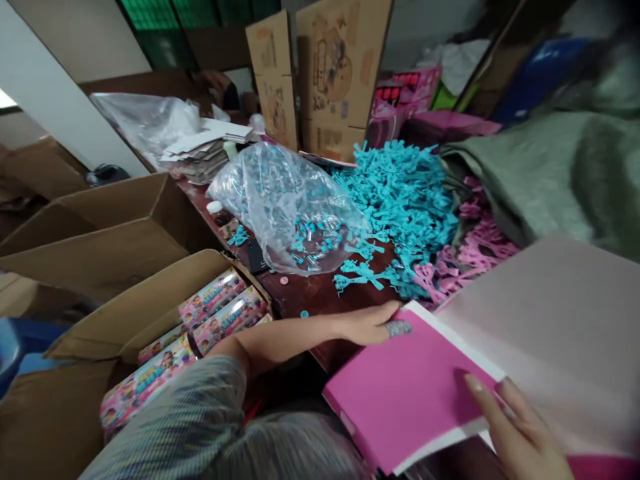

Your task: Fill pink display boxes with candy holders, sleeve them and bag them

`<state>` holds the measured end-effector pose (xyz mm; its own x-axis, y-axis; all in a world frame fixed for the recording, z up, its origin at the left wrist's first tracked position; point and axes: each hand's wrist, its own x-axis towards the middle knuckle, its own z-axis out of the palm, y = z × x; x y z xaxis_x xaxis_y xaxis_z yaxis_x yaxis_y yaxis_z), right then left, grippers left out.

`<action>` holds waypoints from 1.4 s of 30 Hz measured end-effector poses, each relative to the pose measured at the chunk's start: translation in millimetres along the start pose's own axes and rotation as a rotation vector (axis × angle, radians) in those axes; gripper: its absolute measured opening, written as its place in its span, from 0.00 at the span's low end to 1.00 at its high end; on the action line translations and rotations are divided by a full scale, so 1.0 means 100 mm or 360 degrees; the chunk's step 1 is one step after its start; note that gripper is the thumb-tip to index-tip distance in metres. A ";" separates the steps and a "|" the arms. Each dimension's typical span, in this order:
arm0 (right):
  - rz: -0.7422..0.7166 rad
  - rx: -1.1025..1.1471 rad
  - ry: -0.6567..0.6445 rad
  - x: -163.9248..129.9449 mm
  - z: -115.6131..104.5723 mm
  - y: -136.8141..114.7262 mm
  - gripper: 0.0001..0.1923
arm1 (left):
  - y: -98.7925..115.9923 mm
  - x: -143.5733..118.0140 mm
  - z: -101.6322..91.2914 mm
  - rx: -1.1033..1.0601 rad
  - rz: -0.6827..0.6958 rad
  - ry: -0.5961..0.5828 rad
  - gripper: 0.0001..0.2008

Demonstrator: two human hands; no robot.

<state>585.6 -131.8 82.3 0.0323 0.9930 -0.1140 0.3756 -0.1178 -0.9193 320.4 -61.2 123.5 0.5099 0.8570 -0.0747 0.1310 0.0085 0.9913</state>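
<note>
A flat pink cardboard piece (410,387) with white borders lies tilted over my lap at the table's front edge. My left hand (373,325) is closed on its far left corner, the taped thumb on the pink face and the other fingers mostly hidden. At the right border, my right hand (523,427) grips the same piece, a fingertip pressed on its face. Directly beyond it spreads a large pale sheet (555,333), blurred, with pink showing at its lower edge.
Teal plastic parts (400,200) are heaped on the table beside pink plastic parts (480,240). A clear bag (285,200) holds small blue pieces. On the left, an open carton (165,280) contains printed packages (230,320). Cardboard (345,73) stands behind. A person's hand (217,81) shows farther back.
</note>
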 end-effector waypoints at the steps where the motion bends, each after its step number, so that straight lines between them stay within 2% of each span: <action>1: 0.0000 -0.0054 0.0038 0.03 0.01 0.03 0.18 | -0.08 0.00 0.00 0.0028 0.0007 0.0119 0.16; 3: 0.0035 -0.0034 0.0022 0.08 0.00 0.06 0.21 | -0.19 0.00 -0.01 0.0028 0.0026 0.0225 0.17; 5: 0.0031 0.0056 -0.0066 0.12 -0.01 0.09 0.27 | -0.26 0.01 -0.03 0.0017 0.0041 0.0141 0.17; 7: 0.0044 0.0121 -0.0047 0.17 0.00 0.13 0.33 | -0.28 0.05 -0.06 0.0015 0.0060 0.0018 0.18; 8: 0.0046 0.0128 0.0002 0.19 0.01 0.15 0.32 | -0.28 0.07 -0.08 -0.0008 0.0072 -0.0024 0.18; 10: -0.0019 0.0122 0.0073 0.22 0.04 0.17 0.25 | -0.26 0.11 -0.10 -0.0112 0.0088 -0.0023 0.20; 12: -0.0170 0.0129 0.0080 0.22 0.07 0.14 0.16 | -0.23 0.12 -0.10 -0.0250 0.0069 0.0042 0.21; 14: -0.0317 0.0135 0.0036 0.20 0.07 0.07 0.12 | -0.22 0.12 -0.09 -0.0304 0.0017 0.0128 0.18; 18: -0.0424 0.0145 -0.0183 0.19 -0.04 -0.13 0.13 | -0.25 0.19 -0.06 -0.0183 -0.0085 0.0190 0.08; 22: -0.0180 0.0053 -0.0351 0.33 -0.21 -0.31 0.23 | -0.20 0.23 0.05 -0.0084 -0.0102 0.0117 0.06; 24: -0.0043 -0.0107 -0.0388 0.43 -0.27 -0.39 0.30 | -0.10 0.14 0.15 0.0005 0.0022 0.0300 0.13; 26: 0.0032 -0.0222 -0.0498 0.52 -0.30 -0.46 0.34 | 0.02 -0.03 0.28 0.0171 0.0273 0.0687 0.24; 27: 0.0066 -0.0220 -0.0557 0.55 -0.31 -0.50 0.36 | 0.08 -0.13 0.36 0.0258 0.0371 0.0824 0.26; 28: 0.0118 -0.0186 -0.0609 0.58 -0.32 -0.53 0.37 | 0.14 -0.23 0.43 0.0313 0.0392 0.0848 0.23; 30: 0.0234 -0.0080 -0.0674 0.61 -0.34 -0.59 0.40 | 0.23 -0.36 0.56 0.0246 0.0184 0.0596 0.12; 31: 0.0271 -0.0051 -0.0715 0.62 -0.34 -0.61 0.41 | 0.25 -0.38 0.61 0.0127 -0.0002 0.0412 0.09; 32: 0.0280 -0.0054 -0.0777 0.62 -0.35 -0.63 0.41 | 0.27 -0.37 0.65 -0.0024 -0.0204 0.0268 0.10; 33: 0.0255 -0.0087 -0.0858 0.63 -0.37 -0.65 0.40 | 0.27 -0.34 0.66 -0.0184 -0.0395 0.0204 0.15; 35: 0.0145 -0.0175 -0.1050 0.62 -0.39 -0.68 0.38 | 0.24 -0.24 0.66 -0.0431 -0.0714 0.0221 0.23; 37: 0.0031 -0.0215 -0.1188 0.61 -0.42 -0.71 0.35 | 0.22 -0.15 0.63 -0.0549 -0.0933 0.0247 0.28; 39: -0.0055 -0.0194 -0.1222 0.61 -0.44 -0.74 0.32 | 0.21 -0.11 0.62 -0.0624 -0.0987 0.0244 0.26; 42: -0.0031 -0.0108 -0.1234 0.63 -0.46 -0.82 0.33 | 0.21 -0.15 0.65 -0.0724 -0.0838 0.0254 0.17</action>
<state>599.1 -58.4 168.0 -0.6223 0.6992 -0.3520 0.4263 -0.0745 -0.9015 370.5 -107.2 138.8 0.3414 0.7445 -0.5738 -0.0598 0.6264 0.7772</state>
